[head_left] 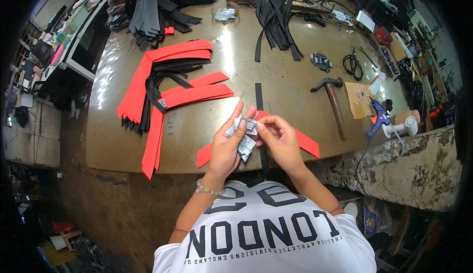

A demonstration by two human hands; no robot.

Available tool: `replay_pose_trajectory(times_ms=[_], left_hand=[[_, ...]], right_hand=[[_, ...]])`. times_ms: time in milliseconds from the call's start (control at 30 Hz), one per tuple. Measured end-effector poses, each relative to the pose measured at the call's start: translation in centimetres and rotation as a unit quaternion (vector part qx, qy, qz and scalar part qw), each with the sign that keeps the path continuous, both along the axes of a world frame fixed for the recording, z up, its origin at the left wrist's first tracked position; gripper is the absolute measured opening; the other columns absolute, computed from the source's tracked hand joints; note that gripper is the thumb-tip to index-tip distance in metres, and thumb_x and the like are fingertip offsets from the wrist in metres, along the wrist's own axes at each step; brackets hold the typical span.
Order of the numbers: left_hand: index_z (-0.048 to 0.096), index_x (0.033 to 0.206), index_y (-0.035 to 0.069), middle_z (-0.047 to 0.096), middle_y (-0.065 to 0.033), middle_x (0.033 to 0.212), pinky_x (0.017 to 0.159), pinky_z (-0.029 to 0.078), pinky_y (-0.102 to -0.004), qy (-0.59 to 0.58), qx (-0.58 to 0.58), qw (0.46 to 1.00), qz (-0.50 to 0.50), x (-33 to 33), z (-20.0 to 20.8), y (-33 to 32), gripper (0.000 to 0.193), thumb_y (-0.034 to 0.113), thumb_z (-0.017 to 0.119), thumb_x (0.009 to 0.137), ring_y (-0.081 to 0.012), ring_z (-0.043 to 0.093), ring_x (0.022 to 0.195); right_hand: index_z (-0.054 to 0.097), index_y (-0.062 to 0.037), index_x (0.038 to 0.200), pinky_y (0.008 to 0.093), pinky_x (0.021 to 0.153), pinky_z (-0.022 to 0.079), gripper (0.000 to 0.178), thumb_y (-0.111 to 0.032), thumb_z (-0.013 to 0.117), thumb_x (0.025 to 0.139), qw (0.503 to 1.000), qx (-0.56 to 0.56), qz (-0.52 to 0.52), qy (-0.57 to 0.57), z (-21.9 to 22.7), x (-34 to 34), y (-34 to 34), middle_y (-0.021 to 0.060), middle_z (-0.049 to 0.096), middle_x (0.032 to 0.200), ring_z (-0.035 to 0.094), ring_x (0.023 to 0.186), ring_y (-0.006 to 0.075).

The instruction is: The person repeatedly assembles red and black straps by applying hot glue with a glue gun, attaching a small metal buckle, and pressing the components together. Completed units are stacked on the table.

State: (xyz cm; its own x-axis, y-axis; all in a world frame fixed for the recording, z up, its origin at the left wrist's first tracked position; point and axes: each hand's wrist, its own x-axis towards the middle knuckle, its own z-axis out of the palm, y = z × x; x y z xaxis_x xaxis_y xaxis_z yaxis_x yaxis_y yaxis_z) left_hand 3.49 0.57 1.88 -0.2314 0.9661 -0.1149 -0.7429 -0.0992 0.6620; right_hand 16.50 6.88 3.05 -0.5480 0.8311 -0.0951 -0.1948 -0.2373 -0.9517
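Observation:
In front of my body, my left hand [227,146] is closed round a small bunch of grey-white fabric labels [245,147], its thumb lying on top of them. My right hand [282,140] comes in from the other side, its thumb and forefinger pinching the edge of a label at the top of the bunch. Under both hands a black webbing strap [259,98] runs toward my body. A red strip [308,145] lies crosswise beneath it, bent to a peak and partly hidden by my hands.
Stacked red strips [133,88] and black straps lie to the left. Farther back are a black strap bundle [278,19] and a clear round dish [225,13]. At right lie a hammer [335,105], scissors [353,66], a pile of labels [320,61] and a blue glue gun [379,118].

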Motion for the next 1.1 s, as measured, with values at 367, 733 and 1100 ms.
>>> replay_pose_trajectory(times_ms=[367,733,1100], left_hand=[[0.025,0.152,0.000,0.054,-0.0197,0.139,0.105,0.038,-0.0284,0.286,0.003,0.957,-0.046,-0.7,0.4,-0.7,0.059,0.010,0.052,0.100,-0.0145,0.051,0.122],[0.040,0.146,0.003,0.061,-0.0147,0.132,0.099,0.043,-0.0270,0.415,-0.022,0.909,-0.039,-1.3,2.0,-1.0,0.048,0.008,0.050,0.099,-0.0117,0.056,0.114],[0.032,0.146,-0.005,0.055,-0.0280,0.130,0.095,0.052,-0.0384,0.114,0.012,0.993,-0.035,0.4,0.9,-0.3,0.050,0.003,0.038,0.097,-0.0313,0.062,0.113]], right_hand=[[0.058,0.0002,0.106,0.0237,0.079,0.049,0.018,-0.006,0.066,0.092,0.979,-0.081,0.169,0.080,-0.3,2.6,1.7,0.0033,0.060,0.095,0.058,0.086,0.0082],[0.069,0.0010,0.101,0.0233,0.080,0.047,0.011,-0.003,0.064,0.093,0.987,0.139,0.069,-0.037,-0.6,1.6,0.5,0.0059,0.064,0.101,0.058,0.094,0.0093],[0.068,-0.0017,0.098,0.0298,0.071,0.048,0.020,-0.011,0.075,0.081,0.948,0.250,0.130,-0.148,1.2,1.5,0.7,0.0105,0.066,0.095,0.060,0.082,0.0179]])
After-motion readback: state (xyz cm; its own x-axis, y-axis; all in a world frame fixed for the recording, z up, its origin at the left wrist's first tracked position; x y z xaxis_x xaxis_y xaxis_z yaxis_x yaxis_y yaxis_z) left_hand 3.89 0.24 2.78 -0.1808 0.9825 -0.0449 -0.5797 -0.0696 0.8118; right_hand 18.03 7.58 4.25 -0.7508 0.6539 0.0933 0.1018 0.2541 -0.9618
